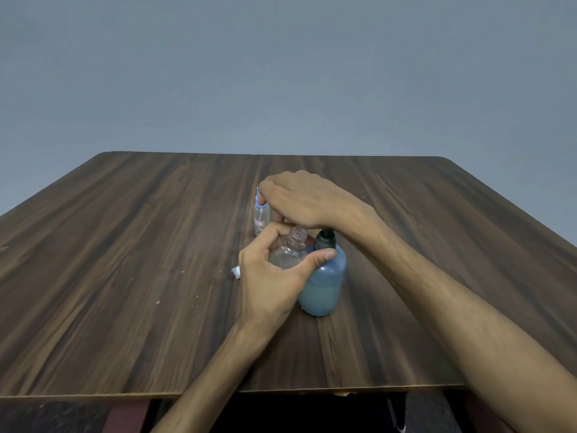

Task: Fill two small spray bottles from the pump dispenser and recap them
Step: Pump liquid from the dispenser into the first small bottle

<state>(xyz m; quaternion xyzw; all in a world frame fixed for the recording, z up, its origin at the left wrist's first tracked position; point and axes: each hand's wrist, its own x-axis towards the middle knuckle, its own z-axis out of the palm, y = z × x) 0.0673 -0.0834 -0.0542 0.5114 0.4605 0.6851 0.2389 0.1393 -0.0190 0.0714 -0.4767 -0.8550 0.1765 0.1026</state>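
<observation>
Left hand [271, 276] grips the uncapped spray bottle [288, 250] beside the pump dispenser [324, 282]; right hand [303, 198] closed over its pump.

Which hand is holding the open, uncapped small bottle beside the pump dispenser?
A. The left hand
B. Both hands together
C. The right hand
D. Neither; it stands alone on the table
A. The left hand wraps around the uncapped small bottle, its threaded neck open at the top, while the right hand rests on top of the pump dispenser.
</observation>
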